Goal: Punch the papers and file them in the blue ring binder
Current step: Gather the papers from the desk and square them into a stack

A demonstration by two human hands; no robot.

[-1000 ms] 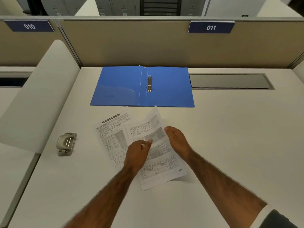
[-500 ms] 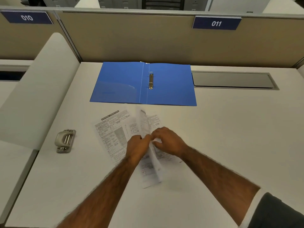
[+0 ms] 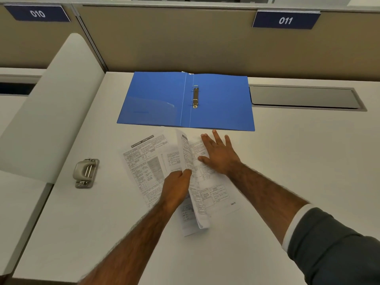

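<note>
The blue ring binder (image 3: 216,103) lies open at the back of the desk, its metal rings (image 3: 195,97) on the spine. Printed papers (image 3: 148,161) lie in front of it. One sheet (image 3: 213,194) is folded over along its length. My left hand (image 3: 177,188) pinches the folded edge near the middle. Flat on the sheet's upper part, my right hand (image 3: 219,155) presses it down with its fingers spread. A grey hole punch (image 3: 86,172) sits at the left of the desk, away from both hands.
The white desk (image 3: 287,161) has a recessed grey cable tray (image 3: 304,97) to the right of the binder. A beige partition (image 3: 185,38) with labels 010 and 011 closes the back. A white divider (image 3: 51,108) slopes along the left edge.
The sheet has gone from lifted and curling to folded over on the desk. My right hand has let go of it, opened and moved up to press it flat; the left still pinches the fold.
</note>
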